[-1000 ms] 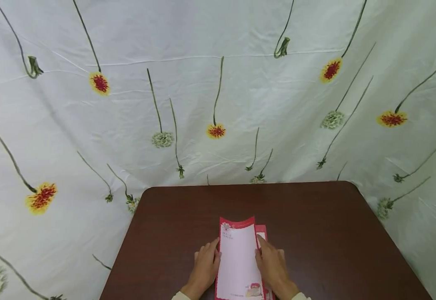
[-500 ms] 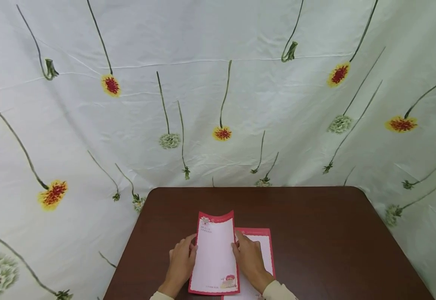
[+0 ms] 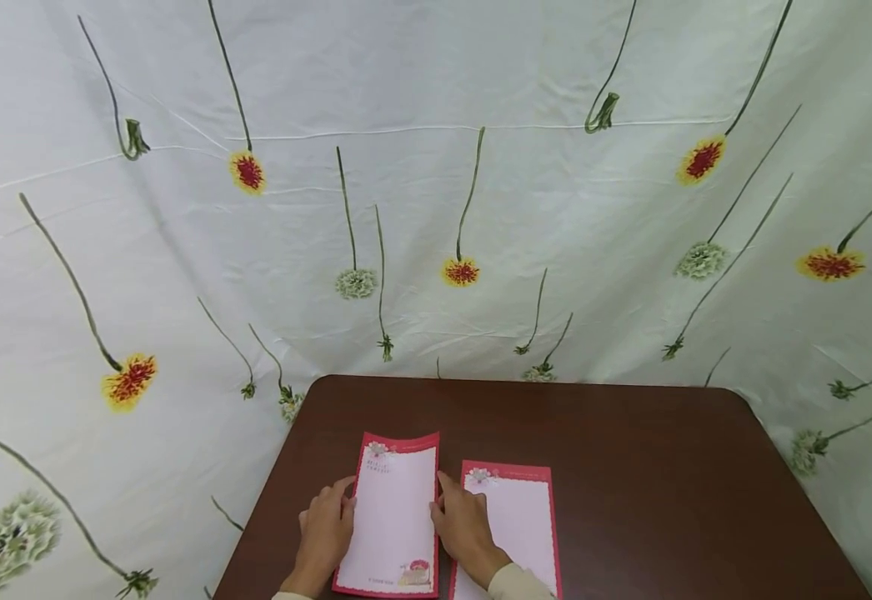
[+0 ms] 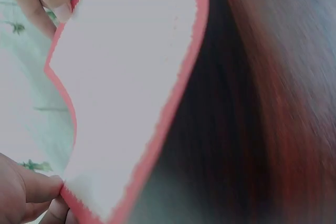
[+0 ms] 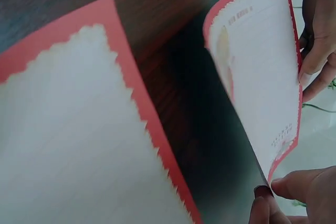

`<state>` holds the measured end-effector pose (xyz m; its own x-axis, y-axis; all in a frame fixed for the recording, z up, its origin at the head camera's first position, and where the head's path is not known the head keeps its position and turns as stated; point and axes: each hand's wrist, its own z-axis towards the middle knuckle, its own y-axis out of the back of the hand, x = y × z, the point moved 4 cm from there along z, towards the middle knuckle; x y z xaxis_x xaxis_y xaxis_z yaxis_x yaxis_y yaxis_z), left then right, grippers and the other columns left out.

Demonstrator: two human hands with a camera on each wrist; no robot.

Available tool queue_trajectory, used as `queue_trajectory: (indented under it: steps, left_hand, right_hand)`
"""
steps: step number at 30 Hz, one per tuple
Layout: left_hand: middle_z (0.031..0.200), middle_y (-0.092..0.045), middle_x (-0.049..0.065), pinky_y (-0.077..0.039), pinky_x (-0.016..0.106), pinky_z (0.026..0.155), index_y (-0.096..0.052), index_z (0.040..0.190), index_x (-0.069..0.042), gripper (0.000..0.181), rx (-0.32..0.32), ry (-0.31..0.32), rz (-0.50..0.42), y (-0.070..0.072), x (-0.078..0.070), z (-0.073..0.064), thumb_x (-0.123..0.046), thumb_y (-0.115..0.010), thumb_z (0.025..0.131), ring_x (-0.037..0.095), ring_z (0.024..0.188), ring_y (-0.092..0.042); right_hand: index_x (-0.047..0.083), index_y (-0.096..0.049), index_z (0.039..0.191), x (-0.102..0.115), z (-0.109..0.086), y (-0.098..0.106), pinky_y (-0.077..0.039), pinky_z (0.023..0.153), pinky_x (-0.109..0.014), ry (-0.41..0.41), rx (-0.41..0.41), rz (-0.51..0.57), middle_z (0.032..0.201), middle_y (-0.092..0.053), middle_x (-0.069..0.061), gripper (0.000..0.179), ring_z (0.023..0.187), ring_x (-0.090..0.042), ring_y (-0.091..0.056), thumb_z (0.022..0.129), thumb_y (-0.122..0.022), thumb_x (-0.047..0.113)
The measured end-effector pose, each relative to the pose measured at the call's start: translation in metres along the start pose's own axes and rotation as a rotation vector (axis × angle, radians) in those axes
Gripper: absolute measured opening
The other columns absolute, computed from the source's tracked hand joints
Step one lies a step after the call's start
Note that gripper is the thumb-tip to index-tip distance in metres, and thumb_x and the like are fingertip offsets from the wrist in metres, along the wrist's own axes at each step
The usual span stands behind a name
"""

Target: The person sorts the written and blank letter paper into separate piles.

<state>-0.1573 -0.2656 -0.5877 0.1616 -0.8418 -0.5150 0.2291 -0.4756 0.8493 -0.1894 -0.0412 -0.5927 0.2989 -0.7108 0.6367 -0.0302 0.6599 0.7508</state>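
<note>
Red-bordered letter sheet [image 3: 393, 517] pinched between left hand [image 3: 325, 533] and right hand [image 3: 463, 527], long axis near-to-far, left of second sheet [image 3: 514, 525] on surface [image 3: 631, 467].

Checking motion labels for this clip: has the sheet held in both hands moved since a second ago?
Yes. The held sheet has shifted left across the table, off the second sheet that lies flat; a strip of tabletop now shows between them.

A red-bordered white paper sheet [image 3: 393, 517] with a scalloped frame curves lengthwise — lifted off the brown table, just left of a second matching sheet [image 3: 514, 521] lying flat.
</note>
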Motion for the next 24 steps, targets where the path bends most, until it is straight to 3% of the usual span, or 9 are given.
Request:
queue_trajectory:
  steps: [5, 8, 13, 18, 21, 24]
  left_hand:
    - [0.090, -0.064, 0.009, -0.037, 0.051, 0.077, -0.066, 0.134, 0.000, 0.034, 0.014, 0.034, 0.027, 0.001, 0.013, 0.002, -0.010, -0.066, 0.101, 0.030, 0.086, -0.061]
    - [0.091, -0.064, 0.011, -0.037, 0.053, 0.077, -0.066, 0.134, 0.001, 0.034, 0.031, 0.046, 0.037, -0.001, 0.018, 0.003, -0.010, -0.065, 0.101, 0.033, 0.088, -0.062]
    - [0.096, -0.067, 0.016, -0.040, 0.056, 0.079, -0.065, 0.134, 0.002, 0.037, 0.053, 0.071, 0.100, -0.006, 0.027, 0.004, -0.010, -0.066, 0.099, 0.038, 0.093, -0.065]
    - [0.108, -0.065, 0.022, -0.038, 0.059, 0.086, -0.062, 0.137, 0.003, 0.042, 0.080, 0.114, 0.134, -0.015, 0.036, 0.000, -0.010, -0.069, 0.097, 0.042, 0.104, -0.060]
    - [0.114, -0.060, 0.026, -0.036, 0.061, 0.089, -0.060, 0.137, 0.005, 0.044, 0.078, 0.132, 0.142, -0.018, 0.037, -0.004, -0.010, -0.069, 0.097, 0.044, 0.109, -0.055]
    - [0.119, -0.055, 0.029, -0.036, 0.062, 0.091, -0.058, 0.138, 0.006, 0.046, 0.055, 0.135, 0.134, -0.017, 0.032, -0.006, -0.012, -0.068, 0.097, 0.046, 0.113, -0.051]
  right_hand:
    - [-0.003, -0.065, 0.135, 0.008, 0.002, -0.014, -0.041, 0.079, -0.047, -0.001, 0.017, -0.039, 0.097, -0.072, -0.007, 0.051, 0.099, -0.028, -0.070, 0.091, -0.078, 0.020]
    - [0.000, -0.066, 0.129, 0.010, 0.001, -0.022, -0.038, 0.077, -0.046, -0.008, 0.008, -0.099, 0.104, -0.067, -0.012, 0.049, 0.100, -0.031, -0.062, 0.089, -0.079, 0.023]
    - [0.002, -0.066, 0.124, 0.010, -0.002, -0.031, -0.034, 0.075, -0.044, -0.007, -0.006, -0.207, 0.095, -0.055, -0.007, 0.049, 0.093, -0.026, -0.053, 0.086, -0.082, 0.027]
    - [0.000, -0.066, 0.126, 0.007, -0.005, -0.038, -0.036, 0.078, -0.045, -0.004, 0.029, -0.324, 0.098, -0.056, -0.008, 0.055, 0.093, -0.026, -0.053, 0.087, -0.083, 0.034]
    - [-0.002, -0.066, 0.132, 0.006, -0.006, -0.038, -0.037, 0.080, -0.045, 0.004, 0.048, -0.344, 0.102, -0.057, -0.009, 0.060, 0.096, -0.026, -0.054, 0.089, -0.081, 0.038]
    - [-0.003, -0.065, 0.136, 0.003, -0.006, -0.030, -0.037, 0.082, -0.046, 0.004, 0.048, -0.296, 0.105, -0.058, -0.009, 0.061, 0.098, -0.026, -0.054, 0.092, -0.078, 0.038]
